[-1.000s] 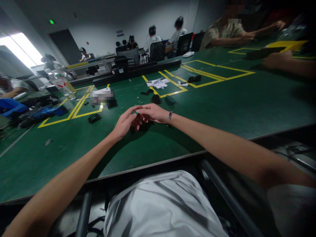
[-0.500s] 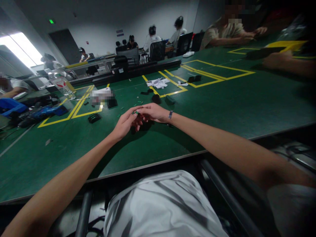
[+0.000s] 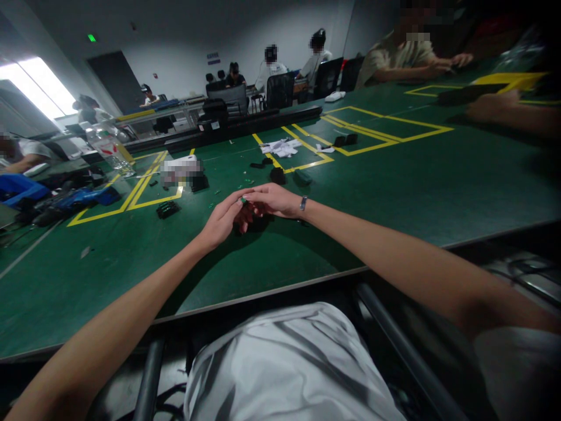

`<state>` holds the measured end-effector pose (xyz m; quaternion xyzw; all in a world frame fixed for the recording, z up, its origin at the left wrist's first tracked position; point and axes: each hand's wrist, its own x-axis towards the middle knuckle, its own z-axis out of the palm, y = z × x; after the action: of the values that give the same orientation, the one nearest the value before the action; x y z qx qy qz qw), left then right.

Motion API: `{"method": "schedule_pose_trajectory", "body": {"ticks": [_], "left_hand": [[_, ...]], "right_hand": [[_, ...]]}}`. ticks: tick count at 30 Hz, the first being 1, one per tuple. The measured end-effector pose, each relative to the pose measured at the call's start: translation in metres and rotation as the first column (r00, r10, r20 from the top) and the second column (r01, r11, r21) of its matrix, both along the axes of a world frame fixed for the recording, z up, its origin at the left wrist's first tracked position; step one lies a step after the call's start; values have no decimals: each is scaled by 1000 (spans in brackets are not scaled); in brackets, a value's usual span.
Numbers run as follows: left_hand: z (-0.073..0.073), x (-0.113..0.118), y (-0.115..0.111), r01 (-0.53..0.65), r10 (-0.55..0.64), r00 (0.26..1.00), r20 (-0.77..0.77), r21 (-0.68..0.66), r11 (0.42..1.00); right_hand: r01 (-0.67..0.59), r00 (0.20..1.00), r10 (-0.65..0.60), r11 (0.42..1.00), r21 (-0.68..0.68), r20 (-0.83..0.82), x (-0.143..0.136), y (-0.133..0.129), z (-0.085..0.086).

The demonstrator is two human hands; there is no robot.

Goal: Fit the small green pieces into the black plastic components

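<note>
Over the green table [image 3: 272,257], my left hand [image 3: 222,220] and my right hand [image 3: 277,200] meet, fingertips together. A small green piece [image 3: 243,200] is pinched between them, with both thumbs at it. The curled lower fingers are in shadow, and whatever else they may hold cannot be made out. Small green bits [image 3: 218,192] lie on the table just beyond my left hand. A black part with green pieces [image 3: 168,209] rests to the left. Behind my right hand sit a dark piece [image 3: 277,175] and a dark green one [image 3: 302,178].
White paper strips [image 3: 283,147] lie farther back within yellow tape. At the left are a plastic bottle [image 3: 114,153], a white box [image 3: 180,168] and blue tools [image 3: 83,199]. Another person's hand [image 3: 493,109] reaches in at the right. People sit in the background.
The green piece between my fingertips shows slightly more clearly, and my fingers have shifted very little. At the far right, the seated person's hands have moved slightly.
</note>
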<state>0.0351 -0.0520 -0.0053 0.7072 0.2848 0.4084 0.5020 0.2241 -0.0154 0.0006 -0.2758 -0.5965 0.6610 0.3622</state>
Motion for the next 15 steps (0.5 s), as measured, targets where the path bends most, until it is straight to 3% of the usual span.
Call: {"method": "schedule_pose_trajectory", "body": {"ticks": [15], "left_hand": [[0,0,2,31,-26,998,65,-82,996]], "right_hand": [[-14,1000,14,1000,-4,-1,0,0,0]]}}
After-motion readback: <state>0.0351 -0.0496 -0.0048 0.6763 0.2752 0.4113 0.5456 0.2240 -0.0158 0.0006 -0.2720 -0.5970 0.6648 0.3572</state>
